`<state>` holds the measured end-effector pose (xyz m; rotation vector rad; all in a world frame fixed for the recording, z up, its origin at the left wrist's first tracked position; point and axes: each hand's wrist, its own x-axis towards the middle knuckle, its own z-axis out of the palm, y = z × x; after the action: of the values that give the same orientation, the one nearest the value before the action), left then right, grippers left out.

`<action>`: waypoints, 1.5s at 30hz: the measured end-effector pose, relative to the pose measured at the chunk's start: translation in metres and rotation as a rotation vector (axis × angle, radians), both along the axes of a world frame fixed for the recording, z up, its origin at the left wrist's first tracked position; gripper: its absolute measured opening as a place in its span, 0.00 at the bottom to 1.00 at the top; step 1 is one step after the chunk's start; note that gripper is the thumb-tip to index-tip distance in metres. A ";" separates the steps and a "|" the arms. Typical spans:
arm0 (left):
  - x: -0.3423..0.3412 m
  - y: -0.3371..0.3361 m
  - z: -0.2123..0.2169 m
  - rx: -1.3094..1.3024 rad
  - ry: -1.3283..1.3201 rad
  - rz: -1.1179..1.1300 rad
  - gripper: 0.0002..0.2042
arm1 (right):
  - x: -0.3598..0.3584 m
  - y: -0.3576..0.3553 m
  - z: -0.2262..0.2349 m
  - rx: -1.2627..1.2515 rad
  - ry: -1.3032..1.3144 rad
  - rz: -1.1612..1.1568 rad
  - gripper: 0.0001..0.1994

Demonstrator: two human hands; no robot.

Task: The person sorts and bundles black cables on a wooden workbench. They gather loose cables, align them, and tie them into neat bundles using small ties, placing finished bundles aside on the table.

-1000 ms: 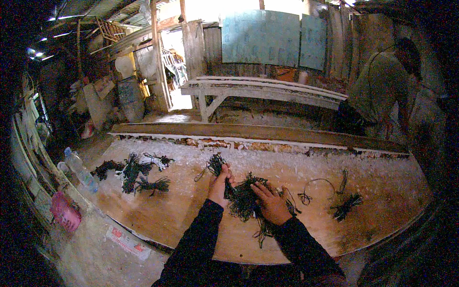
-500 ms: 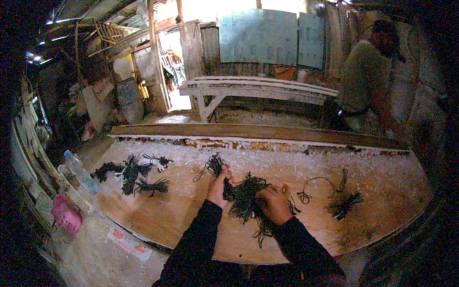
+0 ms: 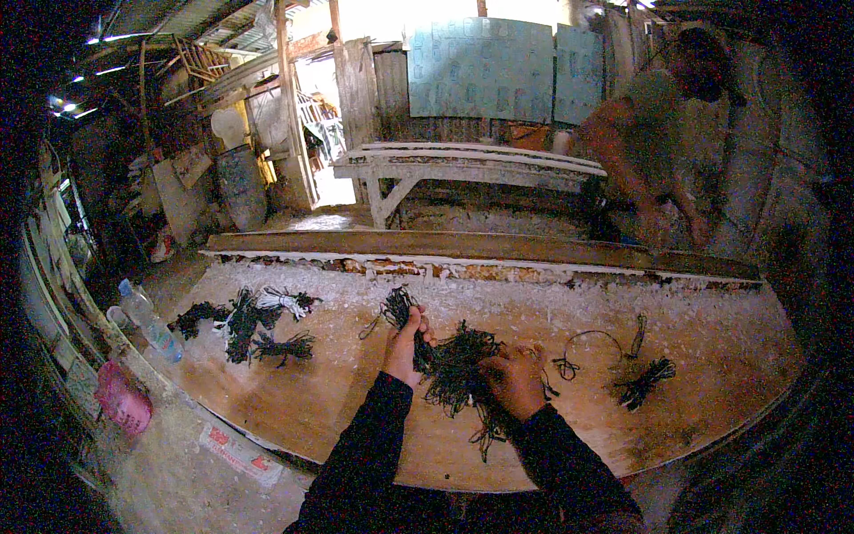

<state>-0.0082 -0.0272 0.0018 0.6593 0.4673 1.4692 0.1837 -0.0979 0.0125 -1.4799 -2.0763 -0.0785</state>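
Note:
My left hand (image 3: pixel 406 349) is closed around a bundle of black cord (image 3: pixel 399 305), whose looped ends stick out above the fist. Just right of it, a larger tangled heap of black cords (image 3: pixel 458 369) lies on the wooden table (image 3: pixel 347 418). At the heap's right side my right hand (image 3: pixel 518 378) has its fingers bent together on some strands; exactly what they pinch is partly hidden. Several small bundles of black cord (image 3: pixel 240 325) rest to the left, with a white cord bundle (image 3: pixel 285 303) among them. Another black bundle (image 3: pixel 647 383) lies to the right, beside a loose looped strand (image 3: pixel 569 363).
A clear plastic bottle (image 3: pixel 149 320) stands at the table's left edge, above a pink basket (image 3: pixel 124 398). A raised wooden board (image 3: pixel 480 245) runs along the far edge. Beyond it are a white bench (image 3: pixel 480 160) and, at the right, a co-worker (image 3: pixel 658 133) bending over.
My right hand has shifted slightly at the heap, its fingers lifting a little. My left hand keeps its place. The co-worker has turned and now reaches both arms downward.

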 end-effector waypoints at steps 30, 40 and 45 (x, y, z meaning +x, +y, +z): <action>0.033 -0.023 -0.013 -0.108 0.460 -0.159 0.13 | -0.007 -0.008 0.012 0.094 0.471 0.207 0.04; 0.034 -0.020 -0.006 -0.215 0.136 -0.289 0.13 | -0.011 -0.009 0.011 0.122 0.401 0.210 0.05; 0.019 -0.010 -0.005 0.015 -0.004 -0.232 0.12 | -0.004 -0.006 0.014 0.085 0.353 0.145 0.07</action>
<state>0.0106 -0.0371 -0.0031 0.6988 0.3640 1.2555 0.1797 -0.1041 0.0263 -1.1913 -1.8599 0.1405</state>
